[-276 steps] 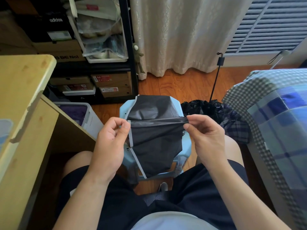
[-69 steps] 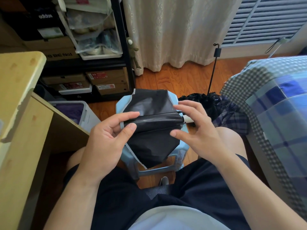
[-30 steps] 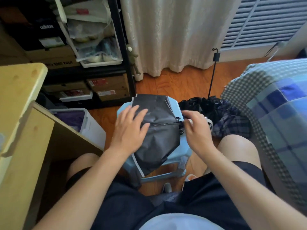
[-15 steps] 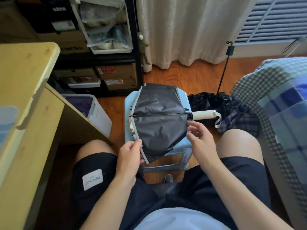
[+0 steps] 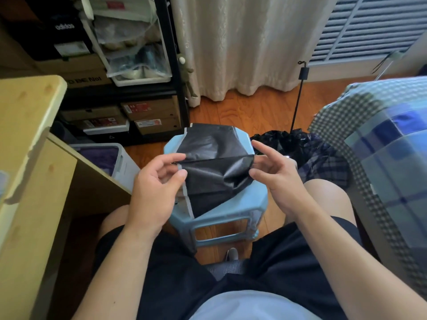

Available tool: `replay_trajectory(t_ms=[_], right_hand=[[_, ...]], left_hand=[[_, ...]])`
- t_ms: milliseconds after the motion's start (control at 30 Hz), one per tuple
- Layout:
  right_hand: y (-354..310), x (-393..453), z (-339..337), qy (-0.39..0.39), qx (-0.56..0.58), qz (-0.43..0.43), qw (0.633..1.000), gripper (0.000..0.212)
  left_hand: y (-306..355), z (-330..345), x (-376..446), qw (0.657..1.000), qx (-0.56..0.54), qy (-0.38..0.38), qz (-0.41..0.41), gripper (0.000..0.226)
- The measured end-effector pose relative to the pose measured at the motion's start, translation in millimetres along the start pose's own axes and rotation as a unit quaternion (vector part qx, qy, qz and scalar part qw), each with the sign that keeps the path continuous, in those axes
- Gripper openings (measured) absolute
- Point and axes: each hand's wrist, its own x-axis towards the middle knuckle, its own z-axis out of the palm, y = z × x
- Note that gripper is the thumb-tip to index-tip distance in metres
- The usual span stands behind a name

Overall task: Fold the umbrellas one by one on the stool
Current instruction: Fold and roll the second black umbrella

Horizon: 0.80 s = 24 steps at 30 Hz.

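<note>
Over the light-blue plastic stool (image 5: pixel 240 204), black umbrella canopy (image 5: pixel 215 172) held taut along one rib, left hand (image 5: pixel 154 188) pinching its grey-trimmed edge, right hand (image 5: pixel 277 179) pinching the opposite end with index finger straight, lower panel draped on the seat

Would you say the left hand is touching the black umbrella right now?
Touching: the head view shows the left hand pinching the black umbrella fold at its left end.

The person wears dark shorts (image 5: pixel 161 280) and a pale blue-grey top (image 5: pixel 249 306), forearms bare.
</note>
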Motion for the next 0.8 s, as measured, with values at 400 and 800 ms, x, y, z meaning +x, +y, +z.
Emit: replay_trajectory(t_ms=[400,800], right_hand=[[0.0,3.1,6.4,0.019,0.003,0.006,1.0,0.027],[-15.9,-8.1,-2.8,0.042,0.044,0.012,0.998,0.025]], left_hand=[[-10.7,3.6,0.6,0.982,-0.146,0.085,-0.089,0.029],[-5.1,0.5,-13.1,0.996,-0.068,-0.048,-0.03,0.034]])
